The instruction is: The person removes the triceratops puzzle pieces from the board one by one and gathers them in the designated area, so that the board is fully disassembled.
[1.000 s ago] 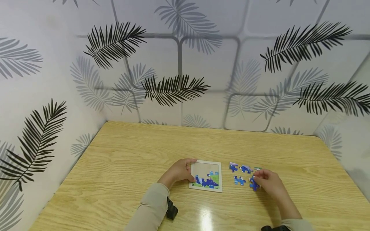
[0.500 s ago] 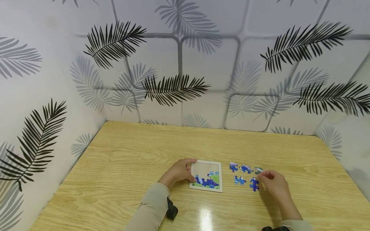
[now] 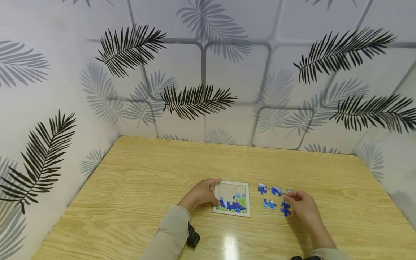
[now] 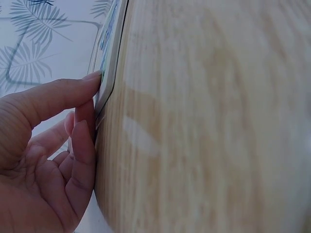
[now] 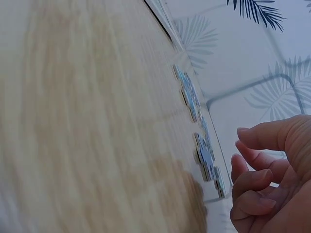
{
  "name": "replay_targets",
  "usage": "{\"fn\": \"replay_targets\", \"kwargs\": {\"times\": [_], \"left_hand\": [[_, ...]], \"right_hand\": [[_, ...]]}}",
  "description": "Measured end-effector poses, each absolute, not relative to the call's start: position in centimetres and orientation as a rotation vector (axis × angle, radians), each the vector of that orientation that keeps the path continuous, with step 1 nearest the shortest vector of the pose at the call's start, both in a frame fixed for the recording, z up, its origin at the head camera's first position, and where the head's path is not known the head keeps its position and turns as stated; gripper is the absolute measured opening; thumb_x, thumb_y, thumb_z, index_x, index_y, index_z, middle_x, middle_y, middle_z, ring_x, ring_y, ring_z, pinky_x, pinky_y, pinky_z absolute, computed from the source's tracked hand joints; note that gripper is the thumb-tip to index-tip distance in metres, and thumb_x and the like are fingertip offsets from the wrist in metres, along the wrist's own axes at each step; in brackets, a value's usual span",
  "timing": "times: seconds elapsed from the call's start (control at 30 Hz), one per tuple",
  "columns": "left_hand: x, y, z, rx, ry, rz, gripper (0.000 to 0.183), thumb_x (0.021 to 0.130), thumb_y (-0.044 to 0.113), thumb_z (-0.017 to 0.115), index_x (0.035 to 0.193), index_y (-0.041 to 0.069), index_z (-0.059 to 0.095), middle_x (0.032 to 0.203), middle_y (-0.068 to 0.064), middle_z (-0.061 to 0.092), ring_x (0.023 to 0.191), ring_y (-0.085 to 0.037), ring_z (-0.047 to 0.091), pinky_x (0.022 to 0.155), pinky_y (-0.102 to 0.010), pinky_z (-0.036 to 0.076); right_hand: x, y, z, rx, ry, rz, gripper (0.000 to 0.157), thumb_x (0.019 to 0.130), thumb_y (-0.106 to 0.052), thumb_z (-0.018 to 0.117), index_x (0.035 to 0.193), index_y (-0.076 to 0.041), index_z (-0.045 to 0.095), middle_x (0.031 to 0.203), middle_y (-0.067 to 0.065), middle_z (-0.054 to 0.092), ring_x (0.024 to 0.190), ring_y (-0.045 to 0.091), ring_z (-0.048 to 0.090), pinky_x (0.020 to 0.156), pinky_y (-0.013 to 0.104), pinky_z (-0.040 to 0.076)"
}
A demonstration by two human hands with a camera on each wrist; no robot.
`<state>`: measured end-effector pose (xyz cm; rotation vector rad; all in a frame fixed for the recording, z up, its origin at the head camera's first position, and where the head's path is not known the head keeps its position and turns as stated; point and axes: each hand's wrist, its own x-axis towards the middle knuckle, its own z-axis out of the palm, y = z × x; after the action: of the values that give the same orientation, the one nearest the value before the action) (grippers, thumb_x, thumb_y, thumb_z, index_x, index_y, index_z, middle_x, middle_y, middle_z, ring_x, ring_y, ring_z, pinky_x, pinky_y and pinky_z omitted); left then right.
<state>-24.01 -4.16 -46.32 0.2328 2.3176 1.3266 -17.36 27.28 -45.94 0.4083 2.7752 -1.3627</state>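
In the head view, my left hand holds the left edge of a square jigsaw tray with a pale rim. The left wrist view shows the thumb on the rim of the jigsaw tray, with fingers at its side. Joined blue and green pieces fill the tray's lower part. My right hand hovers over loose pieces, fingers loosely bent; the right wrist view shows nothing between them. Nearest are a dark blue jigsaw piece and a green-white piece, partly hidden by the fingertips.
More loose pieces lie between tray and right hand: a purple-blue piece, a blue piece and a light blue piece. All rest on a wooden table against a leaf-patterned wall.
My right hand drew back rightward from the dark blue piece, then came left again above the loose pieces, covering more of the green-white one. The left hand and tray stay in place.
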Motion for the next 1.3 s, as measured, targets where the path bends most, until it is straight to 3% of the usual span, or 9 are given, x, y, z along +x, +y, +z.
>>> {"fn": "replay_targets", "kwargs": {"times": [0.2,0.5,0.67,0.87,0.93,1.0,1.07,1.17,1.3], "left_hand": [[-24.0,-4.2,-46.5,0.237,2.307,1.342,0.077,0.069,-0.004,0.080,0.138,0.010,0.049,0.057,0.000,0.045,0.045,-0.010,0.034,0.045,-0.022,0.029],[-24.0,-4.2,-46.4,0.217,2.304,1.338,0.077,0.069,-0.004,0.080,0.138,0.012,0.050,0.057,0.000,0.046,0.046,-0.010,0.035,0.044,-0.023,0.029],[-23.9,-4.2,-46.4,0.217,2.299,1.355,0.077,0.069,-0.004,0.080,0.138,0.011,0.050,0.056,0.000,0.045,0.045,-0.010,0.034,0.044,-0.023,0.029],[-23.9,-4.1,-46.4,0.212,2.305,1.347,0.076,0.069,-0.004,0.079,0.138,0.012,0.050,0.056,0.000,0.046,0.045,-0.010,0.035,0.045,-0.023,0.030],[-23.9,-4.1,-46.4,0.209,2.303,1.345,0.076,0.070,-0.004,0.079,0.138,0.013,0.050,0.056,0.000,0.045,0.044,-0.010,0.035,0.045,-0.023,0.030],[-23.9,-4.1,-46.5,0.210,2.301,1.345,0.076,0.070,-0.004,0.079,0.138,0.013,0.050,0.055,0.001,0.045,0.044,-0.010,0.034,0.045,-0.023,0.030],[-23.8,-4.0,-46.4,0.205,2.297,1.346,0.077,0.069,-0.004,0.079,0.138,0.013,0.050,0.055,0.001,0.044,0.044,-0.010,0.034,0.045,-0.023,0.030],[-23.8,-4.0,-46.4,0.206,2.294,1.347,0.077,0.069,-0.004,0.079,0.138,0.013,0.050,0.055,0.001,0.044,0.044,-0.010,0.034,0.044,-0.023,0.030],[-23.9,-4.2,-46.3,0.217,2.288,1.354,0.077,0.069,-0.004,0.079,0.138,0.012,0.049,0.056,0.001,0.044,0.045,-0.010,0.035,0.045,-0.023,0.031]], "right_hand": [[-17.6,25.3,-45.7,0.212,2.758,-1.385,0.035,0.092,-0.020,0.062,0.116,0.005,0.058,0.096,0.010,0.056,0.085,0.019,0.053,0.066,0.026,0.045],[-18.4,21.2,-45.9,-0.111,2.768,-1.226,0.061,0.086,-0.026,0.070,0.134,0.004,0.048,0.068,0.002,0.049,0.057,0.013,0.041,0.050,0.024,0.034],[-18.6,19.1,-46.4,-0.122,2.760,-1.129,0.073,0.081,-0.031,0.075,0.138,0.001,0.044,0.058,-0.001,0.041,0.050,0.011,0.034,0.047,0.024,0.029],[-18.7,17.9,-46.6,-0.082,2.729,-1.093,0.085,0.078,-0.032,0.077,0.145,-0.003,0.035,0.057,0.001,0.046,0.048,0.011,0.036,0.047,0.025,0.031],[-18.7,17.7,-46.5,-0.072,2.732,-1.059,0.087,0.076,-0.032,0.078,0.146,-0.004,0.034,0.064,0.006,0.055,0.052,0.014,0.043,0.049,0.028,0.035],[-18.8,17.7,-46.4,-0.077,2.749,-1.007,0.087,0.076,-0.034,0.079,0.145,-0.004,0.036,0.085,0.017,0.064,0.064,0.020,0.054,0.057,0.035,0.044],[-18.8,17.8,-46.3,-0.093,2.763,-0.957,0.086,0.075,-0.035,0.078,0.144,-0.004,0.037,0.111,0.025,0.062,0.086,0.033,0.061,0.071,0.045,0.049],[-18.7,17.8,-46.2,-0.107,2.773,-0.903,0.083,0.076,-0.037,0.078,0.143,-0.006,0.040,0.134,0.027,0.049,0.115,0.047,0.050,0.088,0.058,0.042],[-18.8,17.6,-46.0,-0.097,2.752,-0.891,0.082,0.076,-0.037,0.077,0.144,-0.009,0.041,0.135,0.025,0.048,0.121,0.050,0.043,0.091,0.062,0.038]]}}
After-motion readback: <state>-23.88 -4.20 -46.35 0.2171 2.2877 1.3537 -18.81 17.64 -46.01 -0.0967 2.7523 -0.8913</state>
